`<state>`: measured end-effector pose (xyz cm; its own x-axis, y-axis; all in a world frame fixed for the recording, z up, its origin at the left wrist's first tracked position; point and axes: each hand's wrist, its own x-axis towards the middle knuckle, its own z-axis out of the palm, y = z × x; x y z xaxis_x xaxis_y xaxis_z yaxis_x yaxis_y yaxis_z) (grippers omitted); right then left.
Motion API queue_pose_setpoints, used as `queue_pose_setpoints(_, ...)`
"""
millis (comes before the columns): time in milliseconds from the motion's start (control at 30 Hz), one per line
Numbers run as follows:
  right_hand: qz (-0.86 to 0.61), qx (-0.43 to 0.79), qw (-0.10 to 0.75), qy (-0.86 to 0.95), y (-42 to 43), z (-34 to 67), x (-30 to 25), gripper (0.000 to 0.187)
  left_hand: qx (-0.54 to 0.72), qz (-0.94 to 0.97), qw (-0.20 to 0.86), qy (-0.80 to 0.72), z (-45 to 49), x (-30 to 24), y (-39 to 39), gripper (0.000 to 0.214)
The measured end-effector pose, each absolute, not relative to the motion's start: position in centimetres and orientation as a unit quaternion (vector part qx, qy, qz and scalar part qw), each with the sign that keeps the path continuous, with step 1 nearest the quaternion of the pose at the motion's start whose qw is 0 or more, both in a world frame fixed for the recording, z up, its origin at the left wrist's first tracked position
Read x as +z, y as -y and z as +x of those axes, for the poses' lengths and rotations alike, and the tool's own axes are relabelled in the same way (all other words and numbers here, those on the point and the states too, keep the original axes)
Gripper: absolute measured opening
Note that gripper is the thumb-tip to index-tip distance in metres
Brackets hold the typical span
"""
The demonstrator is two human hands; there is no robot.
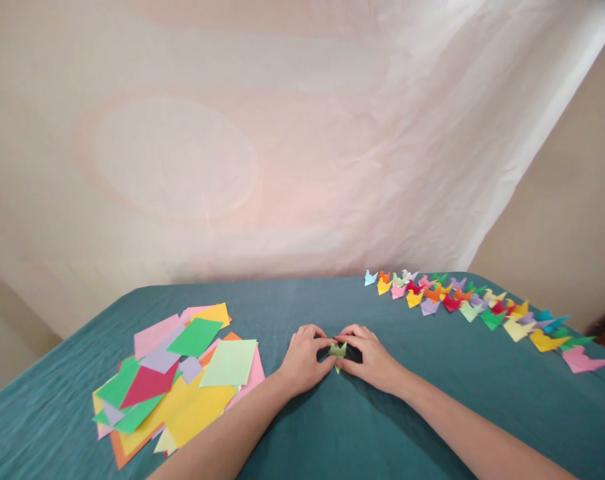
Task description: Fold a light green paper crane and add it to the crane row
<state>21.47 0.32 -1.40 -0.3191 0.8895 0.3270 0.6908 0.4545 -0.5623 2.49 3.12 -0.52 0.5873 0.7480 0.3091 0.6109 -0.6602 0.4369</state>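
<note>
A small light-green origami bird (338, 351) is held between my two hands over the middle of the table, one point of it facing toward me. From the left, the thumb and fingers of my left hand (308, 357) pinch its edge. My right hand (371, 358) grips the opposite side in the same way, thumb below and index finger above. The fingertips cover parts of the folded paper at both sides.
Loose sheets of coloured paper (195, 410) lie in an overlapping pile at the left. Rows of finished folded paper birds (451, 302) stand along the right side of the teal-covered table (292, 303). A pale cloth (302, 147) hangs behind.
</note>
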Motion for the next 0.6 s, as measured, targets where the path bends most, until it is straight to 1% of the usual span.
queue_pose_setpoints(100, -0.494, 0.171, 0.308, 0.795, -0.30, 21.54, -1.30, 0.039, 0.233, 0.883, 0.132, -0.386, 2.27, -0.49, -3.03, 0.019)
queue_pose_setpoints(233, -0.490, 0.186, 0.302, 0.797, -0.24, 21.72, -1.15, 0.045, 0.209, 0.886, 0.129, -0.392, 1.92, -0.63, -3.00, 0.025)
queue_pose_setpoints(467, -0.490, 0.192, 0.285, 0.801, -0.42, 21.97, -1.34, 0.068, 0.208, 0.891, 0.118, -0.386, 1.82, -0.80, -2.82, 0.042)
queue_pose_setpoints(600, -0.489, 0.184, 0.284, 0.804, -0.34, 21.95, -1.37, 0.068, 0.233, 0.883, 0.133, -0.386, 1.92, -0.63, -2.82, 0.039)
